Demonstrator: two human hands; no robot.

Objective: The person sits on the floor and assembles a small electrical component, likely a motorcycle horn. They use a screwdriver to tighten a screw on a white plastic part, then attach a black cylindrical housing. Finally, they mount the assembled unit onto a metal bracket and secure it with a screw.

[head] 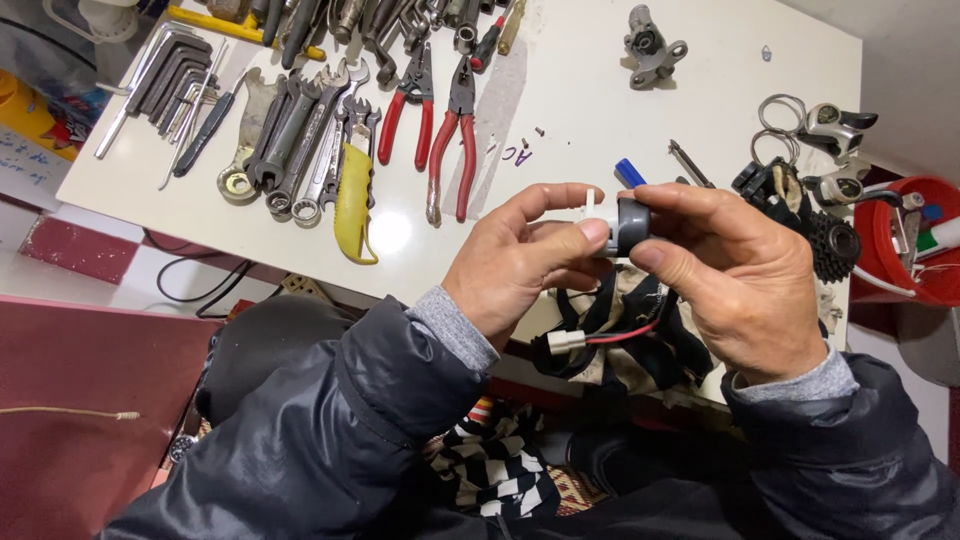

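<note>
Both my hands hold one small grey cylindrical part [632,224] above the near edge of a white table [580,90]. My right hand [735,275] grips it between thumb and fingers. My left hand [520,260] pinches its left end, where a thin white piece [590,203] sticks up. Red and black wires [625,335] hang below my hands and end in a small white connector [565,342]. A blue-tipped item [629,172] lies on the table just behind the part.
Wrenches [300,140], hex keys [170,80], two red-handled pliers [440,125] and a yellow-handled tool [355,205] lie at left. A grey metal fitting [650,45] sits at the back. Black sprockets and levers [825,215] lie right, beside a red bucket [915,250]. A rag [640,365] hangs off the table edge.
</note>
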